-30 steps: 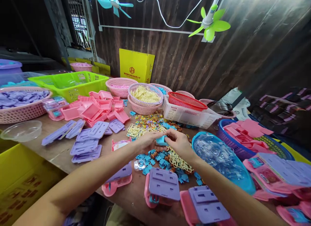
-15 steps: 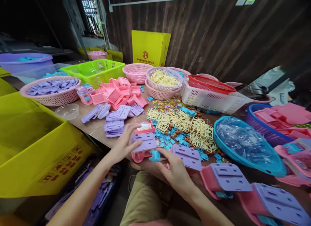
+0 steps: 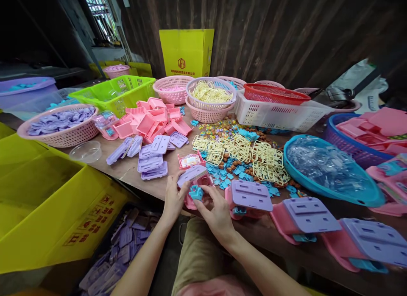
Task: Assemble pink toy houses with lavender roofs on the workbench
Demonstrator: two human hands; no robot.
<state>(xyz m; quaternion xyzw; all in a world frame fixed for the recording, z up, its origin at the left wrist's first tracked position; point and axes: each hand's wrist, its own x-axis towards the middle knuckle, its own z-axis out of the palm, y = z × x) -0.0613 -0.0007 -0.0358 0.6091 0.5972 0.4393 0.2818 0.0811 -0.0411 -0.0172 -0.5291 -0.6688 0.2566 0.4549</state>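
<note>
Head view: since half a second ago we have tilted the toy [image 3: 194,182] upright at the table [image 3: 127,168] edge; left hand [image 3: 173,198] clasps it, right hand [image 3: 216,211] seemingly presses the blue piece [image 3: 196,192] against it.

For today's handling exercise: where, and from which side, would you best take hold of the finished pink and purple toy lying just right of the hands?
Probably grip the pink and purple toy across its flat purple plate, fingers on the two long edges, coming from above and the near table edge. The plate faces up, and the near side is open; yellow lattice pieces crowd behind.
</note>
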